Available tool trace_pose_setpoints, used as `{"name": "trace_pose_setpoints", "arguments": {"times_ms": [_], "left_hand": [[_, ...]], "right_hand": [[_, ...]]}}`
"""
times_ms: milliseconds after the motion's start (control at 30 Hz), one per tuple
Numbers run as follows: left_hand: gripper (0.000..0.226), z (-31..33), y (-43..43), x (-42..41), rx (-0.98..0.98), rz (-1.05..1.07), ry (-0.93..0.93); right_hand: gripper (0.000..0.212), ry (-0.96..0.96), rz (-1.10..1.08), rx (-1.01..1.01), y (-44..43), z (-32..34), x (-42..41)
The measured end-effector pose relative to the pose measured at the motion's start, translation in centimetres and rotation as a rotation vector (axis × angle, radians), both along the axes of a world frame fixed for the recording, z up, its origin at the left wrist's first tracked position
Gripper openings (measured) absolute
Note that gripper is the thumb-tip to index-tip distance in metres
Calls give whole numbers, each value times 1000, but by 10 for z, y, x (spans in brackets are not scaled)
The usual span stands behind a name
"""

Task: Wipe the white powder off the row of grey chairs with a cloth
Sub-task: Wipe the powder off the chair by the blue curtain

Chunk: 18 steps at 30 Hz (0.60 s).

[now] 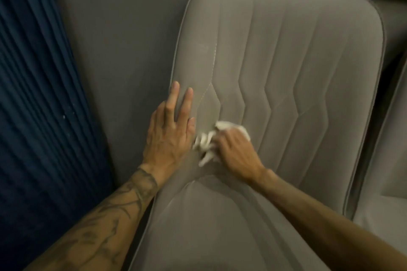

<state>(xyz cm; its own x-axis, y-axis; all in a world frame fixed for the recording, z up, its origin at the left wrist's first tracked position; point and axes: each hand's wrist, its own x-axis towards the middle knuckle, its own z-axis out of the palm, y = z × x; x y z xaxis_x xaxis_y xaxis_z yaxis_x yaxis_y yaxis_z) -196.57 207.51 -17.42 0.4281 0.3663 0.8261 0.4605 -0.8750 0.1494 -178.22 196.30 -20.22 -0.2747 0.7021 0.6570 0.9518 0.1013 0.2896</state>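
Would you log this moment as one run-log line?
left hand: flat on grey upholstered chair back | right hand: grips crumpled white cloth against it

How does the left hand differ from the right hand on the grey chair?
The left hand lies flat with straight fingers and holds nothing; the right hand curls around a crumpled white cloth. The left forearm is tattooed; the right forearm is bare. Both hands rest on the grey chair.

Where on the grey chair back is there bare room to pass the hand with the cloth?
Free: the upper chair back, from above both hands to the top edge, and its right part, between the right hand and the right edge. Crowded: the lower left, where the left hand lies flat beside the cloth that the right hand grips.
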Motion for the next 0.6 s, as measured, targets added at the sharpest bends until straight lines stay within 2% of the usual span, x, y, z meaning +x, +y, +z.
{"name": "trace_pose_setpoints", "arguments": {"times_ms": [133,233,300,367,467,600], "left_hand": [[64,-20,-18,-28,-53,10,57],[69,-48,-47,-53,-250,15,69],[76,-61,-70,-64,-488,63,87],[82,-70,-88,-71,-689,93,151],[85,-80,-103,-79,-742,107,218],[84,-85,-108,-83,-770,128,236]], "right_hand": [[28,234,-209,353,32,113,13],[30,402,-232,519,63,200,4],[28,456,-164,518,77,210,-16],[27,341,-56,408,77,183,-41],[25,158,39,211,67,166,-48],[32,186,-55,334,94,229,-37]]}}
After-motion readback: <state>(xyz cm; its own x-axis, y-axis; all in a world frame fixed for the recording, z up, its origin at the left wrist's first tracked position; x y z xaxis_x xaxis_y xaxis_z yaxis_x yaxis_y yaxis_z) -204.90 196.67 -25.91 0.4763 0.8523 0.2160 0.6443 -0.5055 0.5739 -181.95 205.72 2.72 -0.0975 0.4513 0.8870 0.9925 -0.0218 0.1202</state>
